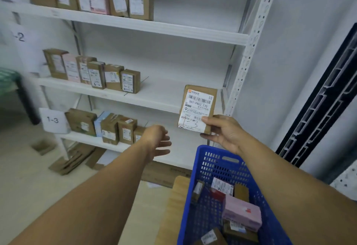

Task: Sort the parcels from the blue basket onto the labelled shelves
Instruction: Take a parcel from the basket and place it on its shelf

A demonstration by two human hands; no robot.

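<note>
1. The parcel (pixel 198 107), a small flat cardboard box, is in the air before the shelves. The right hand (pixel 224 131) pinches its lower edge. It looks light and stiff, and is best gripped across its edges.
2. The left hand (pixel 157 140) reaches out with slack fingers, holding nothing.
3. The 1-3 shelf (pixel 179 148) carries a row of boxes (pixel 110 128) at its left; right of them it looks free.
4. The basket (pixel 201 159) sits below with more parcels inside.

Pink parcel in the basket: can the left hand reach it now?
Probably yes: the pink parcel lies uncovered atop the pile in the blue basket; the left hand is open and empty.
</note>
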